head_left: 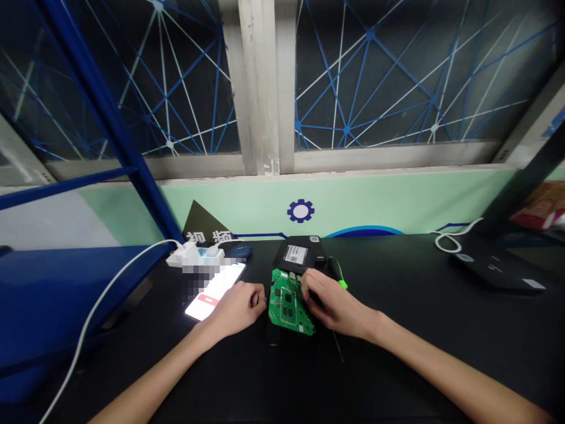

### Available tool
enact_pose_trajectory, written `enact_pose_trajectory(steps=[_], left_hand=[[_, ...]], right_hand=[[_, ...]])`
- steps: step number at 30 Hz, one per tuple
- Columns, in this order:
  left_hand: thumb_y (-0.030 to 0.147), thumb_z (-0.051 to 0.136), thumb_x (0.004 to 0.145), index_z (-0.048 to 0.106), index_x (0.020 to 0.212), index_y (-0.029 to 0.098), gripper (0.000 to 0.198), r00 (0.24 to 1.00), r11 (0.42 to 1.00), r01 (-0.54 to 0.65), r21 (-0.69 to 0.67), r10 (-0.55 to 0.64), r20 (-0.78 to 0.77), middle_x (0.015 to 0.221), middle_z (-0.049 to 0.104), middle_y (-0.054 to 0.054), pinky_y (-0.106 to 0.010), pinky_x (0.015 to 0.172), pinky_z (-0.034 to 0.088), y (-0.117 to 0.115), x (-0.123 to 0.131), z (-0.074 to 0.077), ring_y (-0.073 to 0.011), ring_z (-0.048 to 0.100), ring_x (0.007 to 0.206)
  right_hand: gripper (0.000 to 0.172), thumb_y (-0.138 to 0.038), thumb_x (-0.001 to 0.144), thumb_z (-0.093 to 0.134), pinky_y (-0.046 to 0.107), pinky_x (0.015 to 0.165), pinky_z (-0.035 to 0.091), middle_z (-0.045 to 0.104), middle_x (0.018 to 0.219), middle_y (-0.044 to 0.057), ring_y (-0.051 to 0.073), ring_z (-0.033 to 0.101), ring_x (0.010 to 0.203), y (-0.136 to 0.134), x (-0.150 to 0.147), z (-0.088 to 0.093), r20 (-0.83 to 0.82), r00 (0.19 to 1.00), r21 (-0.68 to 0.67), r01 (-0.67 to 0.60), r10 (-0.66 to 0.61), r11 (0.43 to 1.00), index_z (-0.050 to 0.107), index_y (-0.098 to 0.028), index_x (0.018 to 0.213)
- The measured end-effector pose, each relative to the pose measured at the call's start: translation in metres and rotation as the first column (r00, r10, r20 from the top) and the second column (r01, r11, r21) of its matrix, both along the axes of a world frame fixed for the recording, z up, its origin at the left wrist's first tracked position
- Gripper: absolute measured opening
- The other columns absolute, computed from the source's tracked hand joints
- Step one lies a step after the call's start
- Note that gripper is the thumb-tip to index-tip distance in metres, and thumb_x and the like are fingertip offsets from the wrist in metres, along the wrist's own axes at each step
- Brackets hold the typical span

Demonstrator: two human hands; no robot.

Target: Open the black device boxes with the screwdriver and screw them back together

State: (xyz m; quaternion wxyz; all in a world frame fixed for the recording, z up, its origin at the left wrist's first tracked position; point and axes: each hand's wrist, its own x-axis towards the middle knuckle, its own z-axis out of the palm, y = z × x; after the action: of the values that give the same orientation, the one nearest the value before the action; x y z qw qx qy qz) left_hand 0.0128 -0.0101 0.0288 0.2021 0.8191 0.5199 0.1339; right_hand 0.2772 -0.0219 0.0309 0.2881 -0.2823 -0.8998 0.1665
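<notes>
A green circuit board (286, 300) lies tilted in front of me over a dark part that is hard to make out against the table. My right hand (333, 301) has its fingers closed on the board's upper right edge, near the metal connectors. Close to the board's left edge, my left hand (241, 307) is curled with its fingertips turned in; anything inside them is hidden. Just behind the board sits a black device casing (300, 253) with a white label. Beside my right hand lies a dark handle with a bright green part (343, 284). A thin rod (338, 346) shows below that hand.
A lit phone (220, 288) lies left of my left hand. Behind it are a white power strip with plugs (189, 254) and a dark blue rounded object (241, 252). Another flat black device (497, 271) and a white cable (445, 241) lie at the right.
</notes>
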Motion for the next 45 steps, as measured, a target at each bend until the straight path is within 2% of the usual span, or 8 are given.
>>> enact_pose_trajectory(steps=[6, 17, 21, 29, 37, 45], left_hand=[[0.015, 0.051, 0.077, 0.046, 0.061, 0.020, 0.017, 0.998, 0.999, 0.030, -0.032, -0.028, 0.051, 0.056, 0.045, 0.005, -0.024, 0.053, 0.025, 0.0000, 0.0018, 0.0025, -0.0118, 0.043, 0.054], [0.013, 0.051, 0.077, 0.046, 0.061, 0.021, 0.018, 0.995, 0.998, 0.060, -0.020, -0.059, 0.082, 0.054, 0.044, 0.006, -0.024, 0.052, 0.027, 0.0008, 0.0010, -0.0024, -0.0118, 0.043, 0.053], [0.013, 0.050, 0.078, 0.045, 0.062, 0.021, 0.019, 0.995, 0.998, 0.066, -0.010, -0.065, 0.079, 0.054, 0.044, 0.006, -0.024, 0.052, 0.025, 0.0001, 0.0009, -0.0036, -0.0121, 0.042, 0.053], [0.018, 0.050, 0.084, 0.042, 0.064, 0.021, 0.021, 0.996, 0.997, 0.069, -0.020, -0.068, 0.062, 0.055, 0.045, 0.006, -0.024, 0.052, 0.026, -0.0022, 0.0020, -0.0019, -0.0121, 0.043, 0.053], [0.021, 0.047, 0.087, 0.049, 0.067, 0.021, 0.020, 0.995, 0.996, 0.078, -0.035, -0.076, 0.058, 0.055, 0.047, 0.005, -0.024, 0.052, 0.026, -0.0038, 0.0024, -0.0006, -0.0124, 0.043, 0.052], [0.022, 0.047, 0.088, 0.050, 0.068, 0.021, 0.020, 0.998, 0.998, 0.062, -0.017, -0.061, 0.031, 0.056, 0.049, 0.005, -0.025, 0.052, 0.026, -0.0028, 0.0015, -0.0063, -0.0128, 0.045, 0.053]], right_hand=[[0.016, -0.007, 0.089, 0.046, 0.030, 0.068, 0.042, 0.049, 0.092, 0.005, 0.019, 0.046, 0.078, -0.0009, -0.0019, -0.0038, 0.135, 0.991, 0.023, 0.005, -0.008, 1.000, 0.041, -0.022, 0.090], [0.017, -0.005, 0.088, 0.047, 0.030, 0.066, 0.040, 0.050, 0.092, 0.005, 0.019, 0.047, 0.077, 0.0014, -0.0022, -0.0063, 0.202, 0.979, 0.046, 0.002, -0.011, 0.999, 0.043, -0.021, 0.091], [0.015, -0.007, 0.090, 0.045, 0.029, 0.065, 0.040, 0.051, 0.092, 0.005, 0.019, 0.047, 0.077, 0.0011, -0.0025, -0.0059, 0.212, 0.977, 0.054, -0.002, -0.009, 0.999, 0.043, -0.021, 0.091], [0.019, -0.004, 0.083, 0.050, 0.029, 0.065, 0.040, 0.052, 0.089, 0.004, 0.018, 0.049, 0.076, 0.0004, -0.0030, -0.0072, 0.245, 0.970, 0.046, -0.014, 0.002, 0.999, 0.045, -0.021, 0.088], [0.019, -0.004, 0.079, 0.054, 0.028, 0.065, 0.040, 0.054, 0.088, 0.004, 0.018, 0.051, 0.079, 0.0013, -0.0039, -0.0058, 0.255, 0.967, 0.035, 0.022, -0.031, 0.999, 0.046, -0.021, 0.083], [0.021, -0.002, 0.076, 0.056, 0.029, 0.067, 0.041, 0.056, 0.086, 0.003, 0.019, 0.051, 0.080, 0.0025, -0.0029, -0.0080, 0.217, 0.975, 0.060, 0.043, -0.055, 0.997, 0.048, -0.021, 0.083]])
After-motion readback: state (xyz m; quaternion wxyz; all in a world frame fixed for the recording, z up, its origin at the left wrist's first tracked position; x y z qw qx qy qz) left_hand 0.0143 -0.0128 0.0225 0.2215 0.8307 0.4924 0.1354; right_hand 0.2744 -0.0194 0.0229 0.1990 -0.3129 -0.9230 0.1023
